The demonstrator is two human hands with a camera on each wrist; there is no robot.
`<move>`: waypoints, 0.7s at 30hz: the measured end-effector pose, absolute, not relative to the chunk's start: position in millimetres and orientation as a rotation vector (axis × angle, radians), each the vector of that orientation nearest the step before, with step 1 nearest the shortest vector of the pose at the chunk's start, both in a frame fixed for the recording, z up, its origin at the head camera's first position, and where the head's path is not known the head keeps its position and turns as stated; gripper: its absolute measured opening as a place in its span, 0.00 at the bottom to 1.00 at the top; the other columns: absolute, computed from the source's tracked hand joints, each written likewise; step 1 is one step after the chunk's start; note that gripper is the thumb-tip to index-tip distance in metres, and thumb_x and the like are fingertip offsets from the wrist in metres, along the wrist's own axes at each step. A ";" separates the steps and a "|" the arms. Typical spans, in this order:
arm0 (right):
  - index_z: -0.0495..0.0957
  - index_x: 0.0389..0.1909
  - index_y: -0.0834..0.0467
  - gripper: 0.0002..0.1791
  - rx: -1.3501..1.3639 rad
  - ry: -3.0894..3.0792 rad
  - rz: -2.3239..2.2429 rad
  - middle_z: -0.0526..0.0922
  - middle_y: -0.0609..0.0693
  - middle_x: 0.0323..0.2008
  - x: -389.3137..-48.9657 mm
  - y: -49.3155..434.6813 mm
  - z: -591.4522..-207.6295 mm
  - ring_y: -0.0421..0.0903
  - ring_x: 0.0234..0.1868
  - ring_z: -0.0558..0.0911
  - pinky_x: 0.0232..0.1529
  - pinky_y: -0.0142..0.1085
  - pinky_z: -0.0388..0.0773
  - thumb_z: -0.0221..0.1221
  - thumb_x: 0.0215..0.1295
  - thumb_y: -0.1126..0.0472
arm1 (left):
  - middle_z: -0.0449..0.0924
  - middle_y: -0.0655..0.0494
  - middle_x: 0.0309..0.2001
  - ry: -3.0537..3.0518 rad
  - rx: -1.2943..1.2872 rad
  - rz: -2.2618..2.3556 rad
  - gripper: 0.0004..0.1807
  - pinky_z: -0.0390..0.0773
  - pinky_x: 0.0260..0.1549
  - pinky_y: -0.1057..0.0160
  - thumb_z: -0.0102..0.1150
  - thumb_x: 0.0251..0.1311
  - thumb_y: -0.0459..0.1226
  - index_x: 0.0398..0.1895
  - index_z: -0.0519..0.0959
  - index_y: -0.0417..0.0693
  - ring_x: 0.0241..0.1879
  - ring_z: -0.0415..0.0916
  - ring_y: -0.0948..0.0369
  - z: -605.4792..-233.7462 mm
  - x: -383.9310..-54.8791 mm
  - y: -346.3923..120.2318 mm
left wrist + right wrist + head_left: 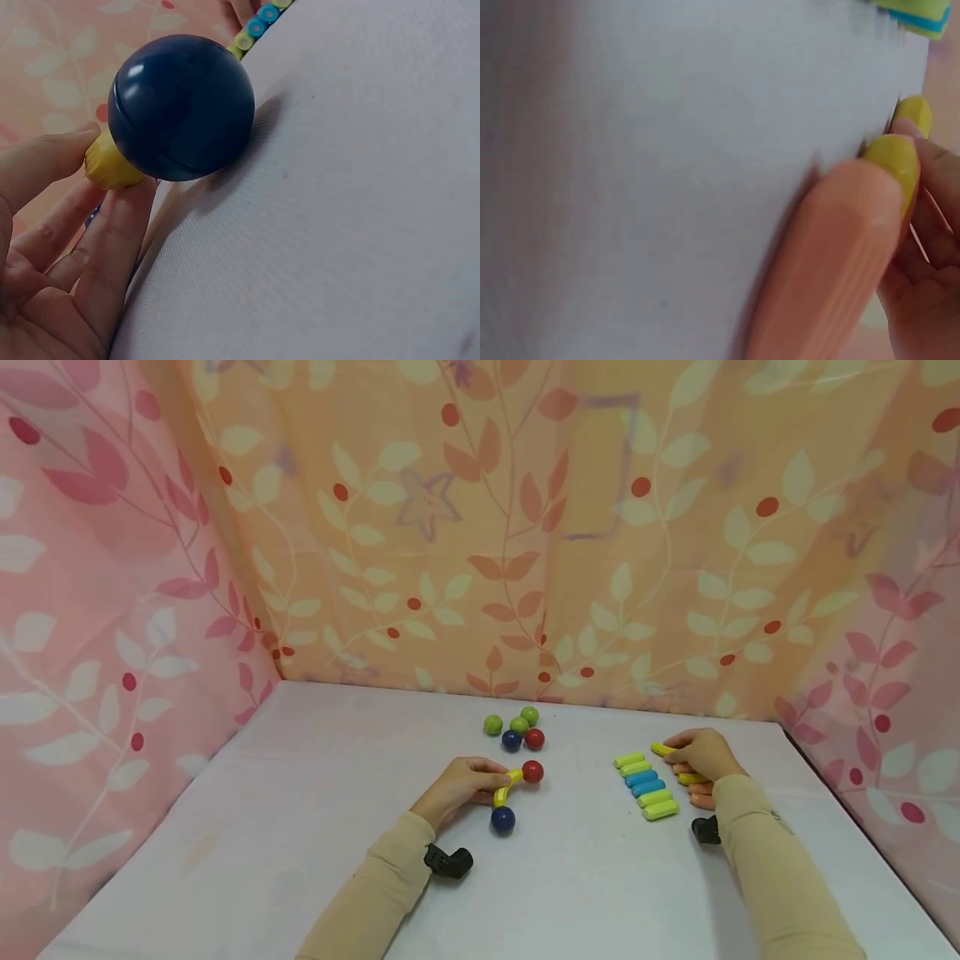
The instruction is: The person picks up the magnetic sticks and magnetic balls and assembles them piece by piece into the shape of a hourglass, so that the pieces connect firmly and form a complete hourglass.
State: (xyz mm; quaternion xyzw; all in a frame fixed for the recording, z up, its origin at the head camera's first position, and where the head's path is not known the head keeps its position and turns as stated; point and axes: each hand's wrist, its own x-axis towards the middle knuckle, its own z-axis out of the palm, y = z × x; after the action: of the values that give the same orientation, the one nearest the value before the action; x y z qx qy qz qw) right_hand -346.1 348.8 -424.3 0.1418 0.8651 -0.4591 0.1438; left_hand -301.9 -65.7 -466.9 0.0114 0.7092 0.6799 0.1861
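My left hand [467,783] pinches a curved yellow rod [507,787] between thumb and fingers. At the rod's near end sits a dark blue ball [503,820], large in the left wrist view; a red ball [532,772] is at its far end. On the right, my right hand [705,754] reaches over a row of short rods and pinches a yellow rod [663,749] at the row's far end. Partly under that hand lie orange rods [701,802] and another yellow rod [692,779]. An orange rod [832,255] looms close in the right wrist view.
Left of the right hand lies a row of lime rods [660,810] and blue rods [645,783]. Farther back are green balls [492,725], a blue ball [512,741] and a red ball [535,738]. Patterned curtains [480,568] border the white table [300,827].
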 end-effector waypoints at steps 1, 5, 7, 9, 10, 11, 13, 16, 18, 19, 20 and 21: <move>0.72 0.65 0.56 0.26 0.383 2.520 -1.301 0.81 0.50 0.32 -346.2 346.9 -423.1 0.47 0.29 0.79 0.27 0.39 0.80 0.62 0.68 0.54 | 0.84 0.47 0.47 1.995 0.031 1.916 0.15 0.85 0.38 0.66 0.70 0.58 0.38 0.47 0.84 0.40 0.38 0.82 0.61 -467.0 -301.8 -66.1; 0.72 0.65 0.58 0.29 0.220 2.645 -1.221 0.80 0.59 0.49 -341.7 331.9 -412.4 0.51 0.39 0.79 0.33 0.38 0.79 0.61 0.68 0.48 | 0.84 0.48 0.47 2.003 0.052 1.920 0.16 0.85 0.38 0.66 0.69 0.58 0.38 0.47 0.84 0.40 0.37 0.82 0.62 -466.2 -301.0 -66.8; 0.72 0.66 0.59 0.31 0.109 2.696 -1.196 0.77 0.63 0.58 -337.6 320.6 -407.0 0.54 0.46 0.78 0.40 0.40 0.79 0.59 0.69 0.45 | 0.84 0.48 0.46 2.011 0.060 1.926 0.16 0.85 0.37 0.66 0.69 0.58 0.38 0.47 0.84 0.39 0.36 0.82 0.63 -465.6 -301.0 -66.9; 0.72 0.65 0.60 0.31 0.000 2.731 -1.178 0.75 0.64 0.62 -332.7 308.1 -404.5 0.56 0.53 0.76 0.47 0.44 0.78 0.57 0.71 0.44 | 0.84 0.47 0.46 2.022 0.064 1.931 0.16 0.85 0.36 0.66 0.69 0.58 0.37 0.47 0.84 0.38 0.35 0.82 0.63 -465.0 -301.0 -66.5; 0.72 0.65 0.61 0.30 -0.057 2.747 -1.168 0.75 0.64 0.63 -330.9 302.0 -404.6 0.56 0.55 0.75 0.50 0.45 0.77 0.57 0.71 0.44 | 0.85 0.47 0.46 2.028 0.064 1.932 0.16 0.85 0.36 0.66 0.69 0.58 0.37 0.48 0.84 0.38 0.35 0.82 0.64 -464.7 -301.1 -66.3; 0.73 0.64 0.61 0.30 -0.106 2.756 -1.157 0.76 0.64 0.62 -329.0 295.8 -405.1 0.56 0.56 0.76 0.52 0.46 0.77 0.56 0.72 0.44 | 0.84 0.47 0.46 2.025 0.054 1.934 0.16 0.85 0.36 0.66 0.69 0.58 0.37 0.48 0.84 0.38 0.35 0.82 0.64 -464.7 -301.4 -66.2; 0.75 0.63 0.61 0.28 -0.182 2.769 -1.147 0.79 0.63 0.59 -325.8 283.4 -407.1 0.54 0.54 0.78 0.54 0.45 0.77 0.56 0.72 0.46 | 0.84 0.47 0.46 2.025 0.049 1.934 0.17 0.85 0.36 0.66 0.69 0.58 0.37 0.48 0.84 0.37 0.35 0.82 0.64 -464.2 -301.4 -66.1; 0.76 0.60 0.63 0.26 -0.252 2.764 -1.158 0.82 0.62 0.56 -320.5 266.6 -409.6 0.49 0.49 0.80 0.50 0.40 0.79 0.57 0.72 0.48 | 0.84 0.47 0.46 2.021 0.045 1.932 0.17 0.85 0.37 0.65 0.69 0.58 0.38 0.48 0.83 0.38 0.35 0.82 0.63 -463.3 -301.0 -65.9; 0.77 0.60 0.63 0.24 -0.285 2.735 -1.183 0.83 0.61 0.54 -317.4 255.9 -410.4 0.48 0.47 0.80 0.46 0.36 0.78 0.55 0.74 0.50 | 0.84 0.47 0.46 2.011 0.042 1.934 0.17 0.85 0.37 0.66 0.69 0.58 0.38 0.49 0.83 0.38 0.35 0.82 0.63 -463.4 -301.0 -66.3; 0.76 0.60 0.63 0.24 -0.293 2.707 -1.197 0.83 0.61 0.54 -315.9 250.9 -410.8 0.47 0.47 0.79 0.46 0.35 0.77 0.54 0.74 0.50 | 0.84 0.48 0.45 2.004 0.041 1.937 0.17 0.85 0.37 0.66 0.69 0.59 0.38 0.49 0.83 0.38 0.36 0.82 0.63 -463.6 -301.1 -66.6; 0.76 0.61 0.64 0.24 -0.298 2.678 -1.208 0.83 0.61 0.53 -314.5 246.0 -411.1 0.47 0.46 0.78 0.46 0.35 0.77 0.53 0.75 0.50 | 0.84 0.48 0.45 2.001 0.040 1.937 0.17 0.85 0.37 0.66 0.69 0.59 0.38 0.49 0.83 0.38 0.36 0.82 0.63 -463.5 -301.0 -66.9; 0.75 0.61 0.64 0.24 -0.295 2.645 -1.222 0.83 0.61 0.53 -313.3 241.1 -411.7 0.47 0.46 0.78 0.46 0.35 0.77 0.51 0.76 0.51 | 0.84 0.48 0.45 1.994 0.037 1.938 0.17 0.85 0.37 0.66 0.69 0.59 0.38 0.49 0.83 0.37 0.36 0.82 0.63 -463.8 -301.3 -67.1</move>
State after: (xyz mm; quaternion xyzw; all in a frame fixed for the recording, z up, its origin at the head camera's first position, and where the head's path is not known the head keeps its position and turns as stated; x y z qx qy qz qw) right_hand -313.3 241.1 -411.7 -0.1002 0.8981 -0.4148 0.1064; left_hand -301.3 -67.1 -463.8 0.0132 0.7055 0.6856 0.1792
